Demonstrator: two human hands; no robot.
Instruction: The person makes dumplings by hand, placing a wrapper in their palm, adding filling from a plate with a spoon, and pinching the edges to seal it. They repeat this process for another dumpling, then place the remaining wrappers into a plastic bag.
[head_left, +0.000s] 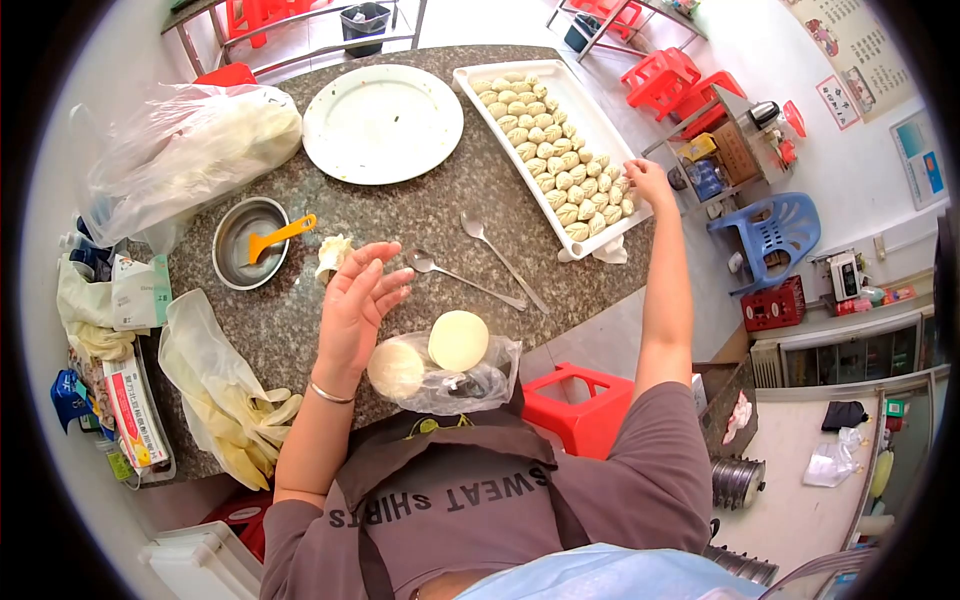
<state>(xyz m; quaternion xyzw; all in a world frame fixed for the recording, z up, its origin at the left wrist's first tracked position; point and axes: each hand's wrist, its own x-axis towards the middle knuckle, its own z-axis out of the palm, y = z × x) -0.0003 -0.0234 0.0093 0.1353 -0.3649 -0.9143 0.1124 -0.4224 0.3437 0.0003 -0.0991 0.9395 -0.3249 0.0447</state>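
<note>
My left hand (362,295), with a bangle on the wrist, is raised over the near part of the stone table, palm up and fingers apart, holding nothing. Beside it lies a small pale dough piece (333,257). My right hand (648,182) reaches to the right edge of a white tray (598,115) holding rows of pleated dumplings (548,150). Its fingers are closed together beside the dumplings; what they hold is hidden. Near my body, a stack of round wrappers (458,341) and another round dough stack (396,369) rest on a clear plastic bag (470,390).
Two spoons (500,262) lie mid-table. A metal bowl (240,243) holds an orange-handled scraper (290,232). Behind are a large white plate (382,125) and a filled plastic bag (205,145). Gloves (225,385) lie left; a red stool (580,408) stands by the table's near edge.
</note>
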